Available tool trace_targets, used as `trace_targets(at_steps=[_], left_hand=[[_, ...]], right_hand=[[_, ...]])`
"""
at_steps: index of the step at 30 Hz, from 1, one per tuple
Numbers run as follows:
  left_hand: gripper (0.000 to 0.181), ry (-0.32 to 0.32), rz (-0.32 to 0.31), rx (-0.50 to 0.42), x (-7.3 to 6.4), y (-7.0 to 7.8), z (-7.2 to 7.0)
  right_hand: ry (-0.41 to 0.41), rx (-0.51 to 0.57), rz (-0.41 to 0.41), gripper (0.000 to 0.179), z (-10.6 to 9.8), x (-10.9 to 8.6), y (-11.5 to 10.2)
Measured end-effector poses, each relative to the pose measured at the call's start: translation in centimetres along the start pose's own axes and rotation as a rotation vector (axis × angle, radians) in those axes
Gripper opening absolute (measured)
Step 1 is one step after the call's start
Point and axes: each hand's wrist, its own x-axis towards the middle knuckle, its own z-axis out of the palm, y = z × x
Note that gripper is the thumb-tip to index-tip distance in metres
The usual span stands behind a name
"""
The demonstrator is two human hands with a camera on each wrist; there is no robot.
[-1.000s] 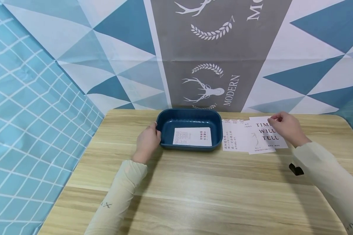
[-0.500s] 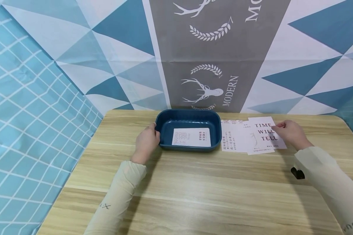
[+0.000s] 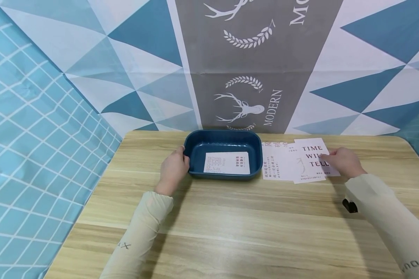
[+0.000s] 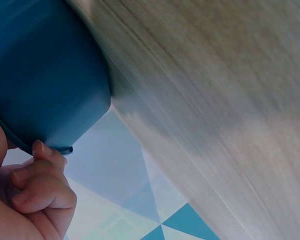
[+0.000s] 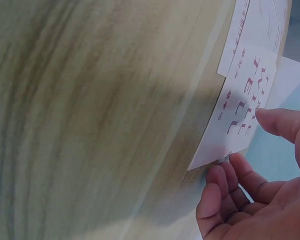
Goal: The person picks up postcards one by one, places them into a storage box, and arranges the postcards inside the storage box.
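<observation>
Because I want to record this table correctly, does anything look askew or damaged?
The TIME WILL TELL card and the other cards beside the blue tray lie askew: they overlap unevenly, with edges out of line. I see no spill or damage.

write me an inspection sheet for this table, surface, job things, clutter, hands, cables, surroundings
Surface: wood-grain table, soft sheen, arm shadows.
Tray: blue tray, at least one printed card inside.
Loose cards: overlapping cards just right of the tray, including the TIME WILL TELL card.
Clutter: nothing seen.
Left hand: left hand grips the tray's left end.
Right hand: right hand at the TIME WILL TELL card's right edge; grip unclear.
Right sleeve: black item beside it, kind unclear.
Cables: nothing seen.
Surroundings: triangle-and-deer patterned backdrop behind, blue grid covering at left.
</observation>
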Motion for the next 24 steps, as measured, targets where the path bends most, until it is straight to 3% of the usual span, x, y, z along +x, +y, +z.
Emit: trace_targets(at_steps=[8,24], left_hand=[[0.037,0.001,0.003,0.000,0.02,-0.13,0.17],[0.037,0.005,0.008,-0.005,0.02,-0.18,0.11]], right_hand=[[-0.009,-0.036,0.010,0.053,0.05,0.04,0.07],[0.006,-0.009,0.098,0.042,0.29,0.30,-0.70]])
